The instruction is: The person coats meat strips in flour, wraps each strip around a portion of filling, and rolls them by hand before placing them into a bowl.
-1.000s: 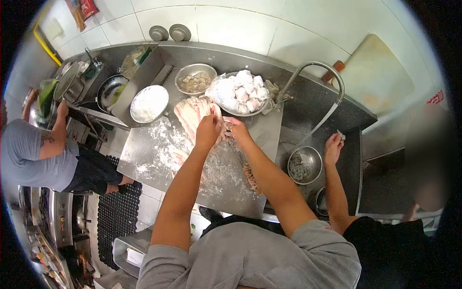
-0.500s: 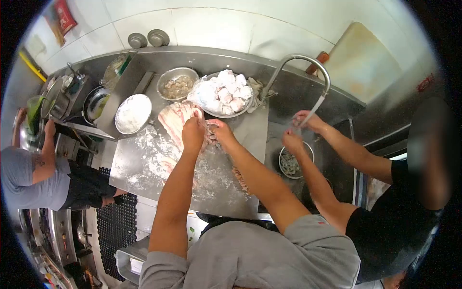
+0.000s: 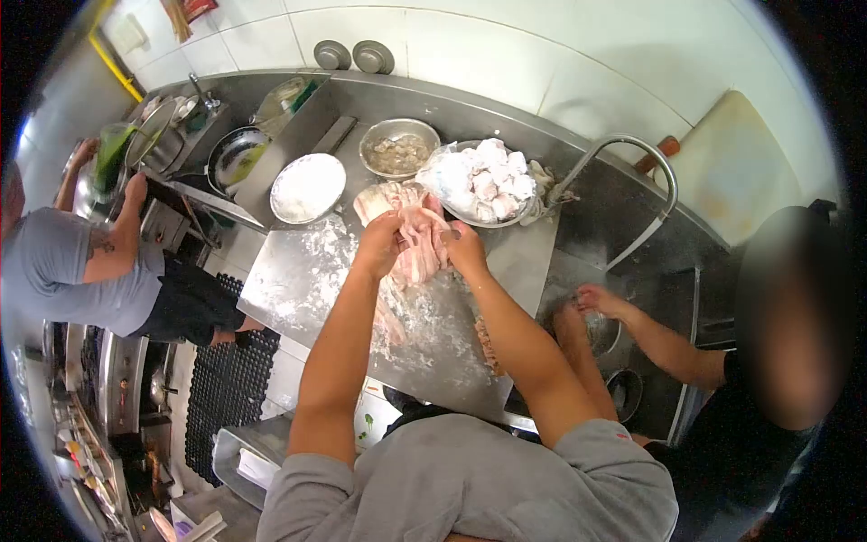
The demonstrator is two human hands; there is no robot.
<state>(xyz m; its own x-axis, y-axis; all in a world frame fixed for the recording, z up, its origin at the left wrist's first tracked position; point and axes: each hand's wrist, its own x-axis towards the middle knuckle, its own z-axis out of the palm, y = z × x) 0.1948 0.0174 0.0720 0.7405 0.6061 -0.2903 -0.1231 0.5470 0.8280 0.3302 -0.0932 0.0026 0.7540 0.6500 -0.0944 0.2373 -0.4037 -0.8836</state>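
Observation:
Strips of raw, pale pink meat hang bunched between my hands, above the steel counter. My left hand pinches the meat's left side, and my right hand has its fingers closed on the right side. More meat strips lie below, on flour scattered over the steel. Just beyond my hands are a bowl of white flour, a metal bowl of pieces in liquid and a large bowl heaped with flour-coated pieces.
On the right, a co-worker's hand is over a bowl in the sink, near a curved faucet. A cutting board leans on the wall. Another person works at the left. A grey bin stands below the counter.
My view has turned left. The meat, spread wide before, is now gathered and hanging between my hands, which are farther apart. The co-worker's hands have moved down from the faucet's end.

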